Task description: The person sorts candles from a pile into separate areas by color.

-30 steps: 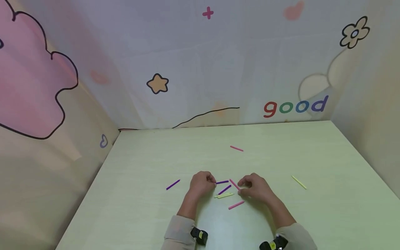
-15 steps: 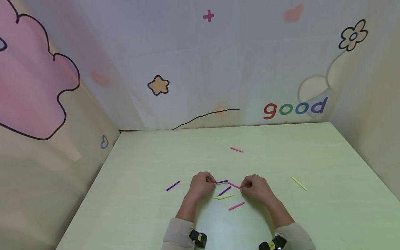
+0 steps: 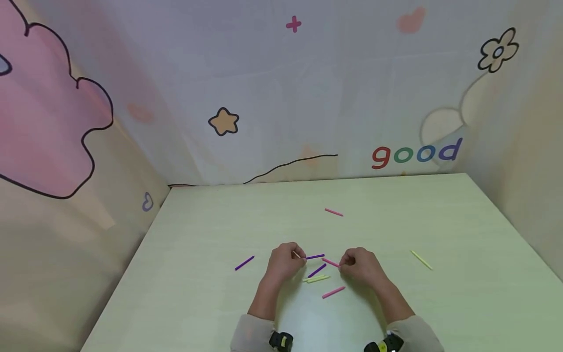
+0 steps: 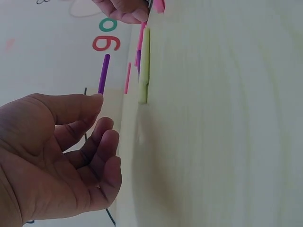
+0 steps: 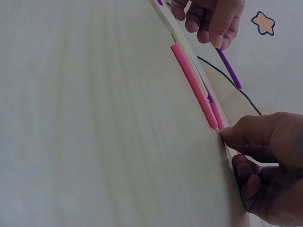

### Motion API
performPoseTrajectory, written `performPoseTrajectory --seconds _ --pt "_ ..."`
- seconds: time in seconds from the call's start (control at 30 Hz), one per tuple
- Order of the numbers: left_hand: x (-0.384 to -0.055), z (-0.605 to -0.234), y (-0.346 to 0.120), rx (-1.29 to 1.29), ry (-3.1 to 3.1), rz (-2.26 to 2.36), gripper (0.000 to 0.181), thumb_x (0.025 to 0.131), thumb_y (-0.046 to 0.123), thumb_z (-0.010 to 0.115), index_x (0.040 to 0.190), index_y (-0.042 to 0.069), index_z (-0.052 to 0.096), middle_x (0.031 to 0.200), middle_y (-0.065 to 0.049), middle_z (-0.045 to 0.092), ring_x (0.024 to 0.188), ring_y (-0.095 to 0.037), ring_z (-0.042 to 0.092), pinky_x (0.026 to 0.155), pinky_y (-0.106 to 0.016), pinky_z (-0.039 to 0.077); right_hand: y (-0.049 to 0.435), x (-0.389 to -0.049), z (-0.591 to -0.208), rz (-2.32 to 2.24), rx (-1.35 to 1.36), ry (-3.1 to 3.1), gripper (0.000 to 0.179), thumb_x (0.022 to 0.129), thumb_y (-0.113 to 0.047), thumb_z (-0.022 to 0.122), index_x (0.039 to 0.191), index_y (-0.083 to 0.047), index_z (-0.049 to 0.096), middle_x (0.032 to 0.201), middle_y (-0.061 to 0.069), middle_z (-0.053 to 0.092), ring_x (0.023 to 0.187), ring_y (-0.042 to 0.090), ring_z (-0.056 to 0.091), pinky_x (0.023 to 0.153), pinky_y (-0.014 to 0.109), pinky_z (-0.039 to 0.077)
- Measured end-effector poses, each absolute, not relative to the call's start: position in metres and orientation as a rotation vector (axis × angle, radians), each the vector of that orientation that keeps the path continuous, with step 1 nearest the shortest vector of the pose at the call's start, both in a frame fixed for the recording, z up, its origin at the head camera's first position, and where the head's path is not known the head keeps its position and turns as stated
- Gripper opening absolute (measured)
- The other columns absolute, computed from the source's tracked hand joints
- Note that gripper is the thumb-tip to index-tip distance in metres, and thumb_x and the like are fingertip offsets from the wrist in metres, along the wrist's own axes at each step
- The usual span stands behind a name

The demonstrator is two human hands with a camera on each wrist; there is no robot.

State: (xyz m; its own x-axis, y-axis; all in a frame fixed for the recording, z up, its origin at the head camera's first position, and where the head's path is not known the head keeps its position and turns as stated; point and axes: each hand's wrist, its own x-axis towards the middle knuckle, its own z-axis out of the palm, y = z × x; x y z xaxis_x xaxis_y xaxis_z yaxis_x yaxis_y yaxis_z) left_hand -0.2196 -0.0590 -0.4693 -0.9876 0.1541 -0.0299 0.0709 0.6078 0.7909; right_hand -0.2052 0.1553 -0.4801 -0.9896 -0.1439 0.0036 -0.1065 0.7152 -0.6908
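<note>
My left hand (image 3: 283, 264) pinches one end of a purple stick (image 4: 103, 74) between thumb and forefinger. That stick is raised off the table, its free end pointing toward my right hand (image 3: 362, 266). The right thumb and fingertips pinch the near end of a pink stick (image 3: 330, 262), which lies low at the tabletop, its other end close to the purple one. Between the hands lie another purple stick (image 3: 317, 270) and a pair of yellow-green sticks (image 3: 318, 279) side by side. Nearer me is a second pink stick (image 3: 333, 292).
On the pale table (image 3: 198, 303), a purple stick (image 3: 244, 263) lies to the left, a pink stick (image 3: 334, 212) farther back and a yellow-green stick (image 3: 421, 260) to the right. A printed backdrop (image 3: 272, 88) rises behind the table and along its sides.
My right hand has closed its fingertips on the pink stick, which has turned to a flatter angle. My left hand, still pinching the purple stick, has shifted slightly right.
</note>
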Motion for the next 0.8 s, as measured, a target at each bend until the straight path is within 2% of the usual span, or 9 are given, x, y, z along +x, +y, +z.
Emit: performPoseTrajectory --seconds 0.3,0.8 --pt "-0.209 -0.467 -0.059 0.168 2.772 1.288 0.007 0.078 0.004 0.068 0.077 0.009 0.064 0.066 0.003 0.055 0.061 -0.014 0.049 0.053 -0.029 0.040 0.155 -0.205 -0.481 -1.159 -0.171 2.841 0.008 0.076 -0.002 0.065 0.072 -0.009 0.065 0.065 -0.004 0.054 0.066 0.014 0.047 0.062 0.030 0.040" --pt "-0.188 -0.460 -0.094 0.077 2.798 1.388 0.006 0.080 0.003 0.067 0.080 0.008 0.063 0.069 0.001 0.056 0.063 -0.015 0.050 0.055 -0.031 0.042 0.155 -0.205 -0.480 -1.144 -0.169 2.850 0.008 0.075 -0.003 0.065 0.072 -0.009 0.064 0.065 -0.003 0.053 0.066 0.014 0.047 0.062 0.030 0.039"
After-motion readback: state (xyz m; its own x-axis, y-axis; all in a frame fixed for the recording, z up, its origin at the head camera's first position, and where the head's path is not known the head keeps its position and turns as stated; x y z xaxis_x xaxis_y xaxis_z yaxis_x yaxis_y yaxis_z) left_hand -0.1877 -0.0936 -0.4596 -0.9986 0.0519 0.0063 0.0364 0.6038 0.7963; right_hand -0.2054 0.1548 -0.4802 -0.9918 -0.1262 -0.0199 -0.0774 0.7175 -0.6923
